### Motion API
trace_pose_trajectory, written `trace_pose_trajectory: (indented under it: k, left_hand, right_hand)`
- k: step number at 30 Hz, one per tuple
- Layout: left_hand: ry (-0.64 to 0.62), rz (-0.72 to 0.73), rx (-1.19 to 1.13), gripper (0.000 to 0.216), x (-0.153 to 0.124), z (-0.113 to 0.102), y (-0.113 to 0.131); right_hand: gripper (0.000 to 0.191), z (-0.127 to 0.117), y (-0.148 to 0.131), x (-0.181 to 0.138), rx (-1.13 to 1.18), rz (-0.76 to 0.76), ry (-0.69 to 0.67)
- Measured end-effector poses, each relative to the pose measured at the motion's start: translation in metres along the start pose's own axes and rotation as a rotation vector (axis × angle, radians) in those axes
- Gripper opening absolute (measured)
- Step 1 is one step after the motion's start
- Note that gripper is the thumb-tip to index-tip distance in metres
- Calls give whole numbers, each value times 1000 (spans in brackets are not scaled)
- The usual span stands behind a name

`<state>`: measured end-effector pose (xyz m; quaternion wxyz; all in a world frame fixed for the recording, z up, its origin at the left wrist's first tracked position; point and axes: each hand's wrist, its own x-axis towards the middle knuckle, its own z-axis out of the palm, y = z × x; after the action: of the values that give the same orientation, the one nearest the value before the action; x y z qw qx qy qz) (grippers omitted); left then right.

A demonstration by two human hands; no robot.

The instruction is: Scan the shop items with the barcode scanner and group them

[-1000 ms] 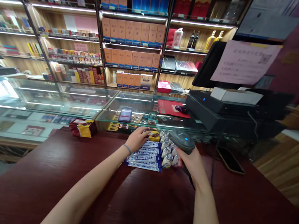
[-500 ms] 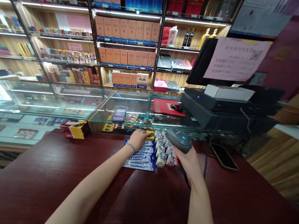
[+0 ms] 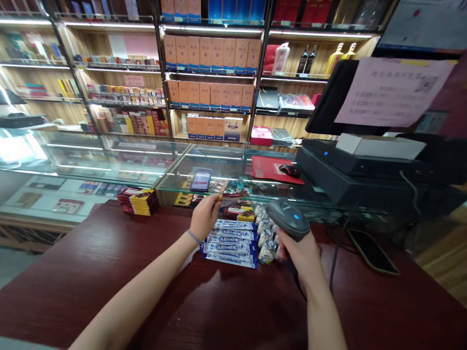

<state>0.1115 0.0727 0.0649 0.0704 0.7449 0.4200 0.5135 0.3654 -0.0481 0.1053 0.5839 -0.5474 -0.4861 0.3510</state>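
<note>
My left hand is closed on the end of a flat dark red packet, lifted a little above the counter. More packets with yellow ends lie just below it. My right hand grips a dark grey barcode scanner with a blue light, its head pointing to the left. Between the hands, long blue-and-white sachets lie in an overlapping row. Several small lidded jars stand beside them, partly hidden by the scanner and my right hand.
A stack of red and yellow packets sits left on the dark red counter. A phone lies at the right, near the scanner's cable. Behind are a glass case, a mouse, a monitor and stocked shelves.
My left hand has lifted a packet from the yellow-ended ones and drawn back slightly left. The scanner remains in my right hand. The whole view has shifted a little.
</note>
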Motion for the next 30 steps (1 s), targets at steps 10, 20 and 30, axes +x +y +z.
trace_pose_trajectory:
  k: [10, 20, 30]
  left_hand:
    - [358, -651, -828, 41, -66, -58, -64]
    - [409, -776, -974, 35, -85, -53, -83]
    - [478, -765, -1096, 34, -84, -54, -75]
  right_hand:
    - [32, 48, -1, -17, -40, -56, -59]
    - [48, 109, 20, -46, -125, -30, -322]
    - [56, 114, 38, -46, -362, -274, -460]
